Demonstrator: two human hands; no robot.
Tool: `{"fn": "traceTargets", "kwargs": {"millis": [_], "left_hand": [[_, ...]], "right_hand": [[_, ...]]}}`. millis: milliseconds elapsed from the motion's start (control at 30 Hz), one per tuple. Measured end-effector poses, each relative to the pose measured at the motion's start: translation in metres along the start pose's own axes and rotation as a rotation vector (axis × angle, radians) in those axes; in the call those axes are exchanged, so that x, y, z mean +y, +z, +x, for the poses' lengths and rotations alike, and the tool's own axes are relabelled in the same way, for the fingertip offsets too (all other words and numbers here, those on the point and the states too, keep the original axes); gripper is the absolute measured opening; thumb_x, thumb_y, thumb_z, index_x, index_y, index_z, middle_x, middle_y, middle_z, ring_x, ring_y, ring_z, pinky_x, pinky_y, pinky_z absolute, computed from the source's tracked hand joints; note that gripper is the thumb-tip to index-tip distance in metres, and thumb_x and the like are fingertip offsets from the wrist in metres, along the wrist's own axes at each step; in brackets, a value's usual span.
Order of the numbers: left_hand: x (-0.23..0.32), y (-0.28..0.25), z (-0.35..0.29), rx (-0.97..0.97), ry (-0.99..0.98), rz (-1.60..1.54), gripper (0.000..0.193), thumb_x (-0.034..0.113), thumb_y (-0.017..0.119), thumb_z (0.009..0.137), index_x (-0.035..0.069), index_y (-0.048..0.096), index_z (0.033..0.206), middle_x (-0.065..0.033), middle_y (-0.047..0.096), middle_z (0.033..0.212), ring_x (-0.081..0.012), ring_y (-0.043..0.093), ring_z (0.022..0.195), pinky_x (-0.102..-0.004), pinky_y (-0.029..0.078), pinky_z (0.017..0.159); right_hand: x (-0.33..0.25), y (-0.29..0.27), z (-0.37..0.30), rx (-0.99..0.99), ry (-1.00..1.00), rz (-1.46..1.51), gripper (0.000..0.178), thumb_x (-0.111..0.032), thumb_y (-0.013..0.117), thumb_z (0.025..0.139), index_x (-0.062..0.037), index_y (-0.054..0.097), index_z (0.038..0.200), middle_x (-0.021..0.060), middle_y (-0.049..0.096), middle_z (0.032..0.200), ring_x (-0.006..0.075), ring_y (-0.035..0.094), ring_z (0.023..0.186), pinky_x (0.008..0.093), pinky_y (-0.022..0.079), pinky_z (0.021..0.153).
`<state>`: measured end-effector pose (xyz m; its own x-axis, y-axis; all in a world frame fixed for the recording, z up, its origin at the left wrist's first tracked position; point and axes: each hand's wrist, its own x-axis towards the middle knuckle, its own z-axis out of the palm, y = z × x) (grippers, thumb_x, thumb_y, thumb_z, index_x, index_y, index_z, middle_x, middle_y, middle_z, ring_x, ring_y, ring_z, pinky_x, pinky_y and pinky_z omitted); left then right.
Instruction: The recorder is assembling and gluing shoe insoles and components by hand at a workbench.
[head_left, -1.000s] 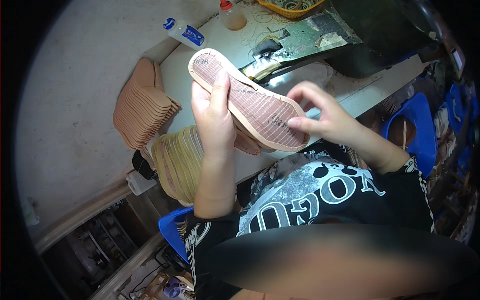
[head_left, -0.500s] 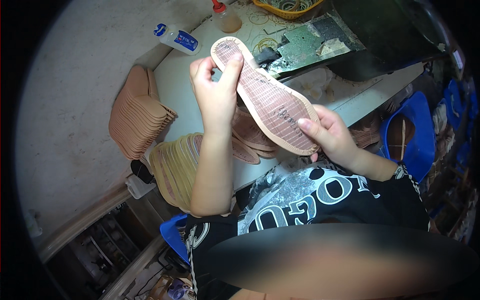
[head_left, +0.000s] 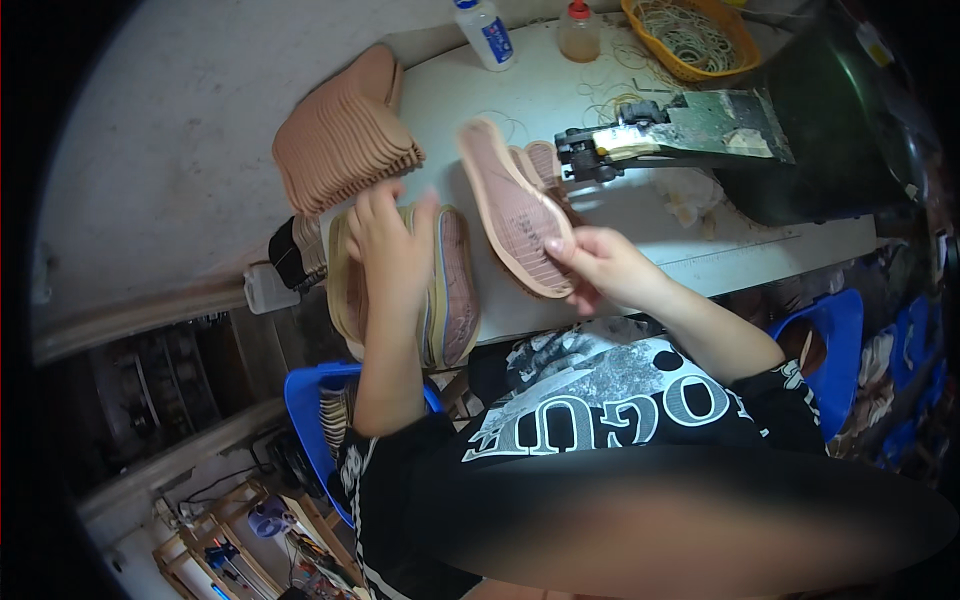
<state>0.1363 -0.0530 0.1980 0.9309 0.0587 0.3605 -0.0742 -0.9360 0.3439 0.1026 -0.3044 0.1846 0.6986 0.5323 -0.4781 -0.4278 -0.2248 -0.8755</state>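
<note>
My right hand (head_left: 615,267) grips a pinkish-brown shoe insole (head_left: 520,225) by its wide front end, thumb on top. The insole has a pale rim, ruled lines and dark writing; its narrow heel end points away and is slightly blurred. My left hand (head_left: 388,240) is over a stack of insoles (head_left: 457,290) with yellowish and grey edges, fingers apart and a little smeared. Whether its fingertips touch the stack I cannot tell. More insoles (head_left: 543,160) lie on the table behind the held one, partly covered by it.
A dark green machine arm (head_left: 690,130) reaches in from the right over the white table (head_left: 640,235). Tan insoles stand in a pile (head_left: 345,135) by the wall. At the back are a white bottle (head_left: 487,35), a red-capped bottle (head_left: 579,38) and a yellow basket (head_left: 695,40) of rubber bands.
My left hand has let go of the insole's heel end and moved down-left to the stack. My right hand still holds the insole, now turned more upright. The whole view has shifted.
</note>
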Motion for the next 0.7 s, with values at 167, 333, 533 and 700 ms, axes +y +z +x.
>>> {"fn": "traceTargets", "kwargs": {"millis": [167, 333, 533, 700], "left_hand": [[0.000, -0.015, -0.093, -0.348, 0.030, 0.266, 0.028, 0.030, 0.074, 0.069, 0.008, 0.060, 0.081, -0.0099, 0.051, 0.101, -0.0278, 0.043, 0.104, -0.0465, 0.026, 0.086], [-0.001, 0.009, -0.101, -0.402, 0.110, 0.180, 0.014, 0.013, 0.069, 0.071, 0.008, 0.063, 0.083, -0.0083, 0.052, 0.104, -0.0272, 0.046, 0.105, -0.0461, 0.029, 0.087], [0.008, 0.020, -0.128, -0.389, 0.267, 0.104, 0.051, -0.001, 0.061, 0.073, 0.006, 0.050, 0.123, -0.0145, 0.049, 0.118, -0.0303, 0.048, 0.108, -0.0422, 0.036, 0.094], [0.011, -0.008, -0.107, -0.350, -0.162, -0.332, 0.063, -0.006, 0.066, 0.073, 0.002, 0.044, 0.132, -0.0163, 0.048, 0.121, -0.0211, 0.055, 0.099, -0.0313, 0.050, 0.082]], "right_hand": [[0.032, -0.011, -0.017, -0.103, -0.002, -0.962, 0.060, -0.056, 0.055, 0.087, 0.0012, 0.066, 0.075, 0.0237, 0.061, 0.068, 0.0394, 0.063, 0.068, 0.0454, 0.049, 0.066], [0.036, -0.006, -0.020, -0.098, -0.240, -0.859, 0.048, -0.047, 0.058, 0.087, 0.0000, 0.064, 0.081, 0.0202, 0.064, 0.073, 0.0362, 0.064, 0.073, 0.0430, 0.049, 0.069], [0.037, 0.009, -0.033, -0.178, -0.200, -0.638, 0.040, -0.041, 0.061, 0.088, -0.0008, 0.063, 0.089, 0.0157, 0.066, 0.075, 0.0306, 0.066, 0.071, 0.0379, 0.051, 0.068], [0.034, 0.004, -0.046, -0.135, -0.197, -0.589, 0.037, -0.038, 0.062, 0.088, -0.0008, 0.062, 0.090, 0.0145, 0.066, 0.076, 0.0279, 0.065, 0.070, 0.0361, 0.050, 0.066]]}}
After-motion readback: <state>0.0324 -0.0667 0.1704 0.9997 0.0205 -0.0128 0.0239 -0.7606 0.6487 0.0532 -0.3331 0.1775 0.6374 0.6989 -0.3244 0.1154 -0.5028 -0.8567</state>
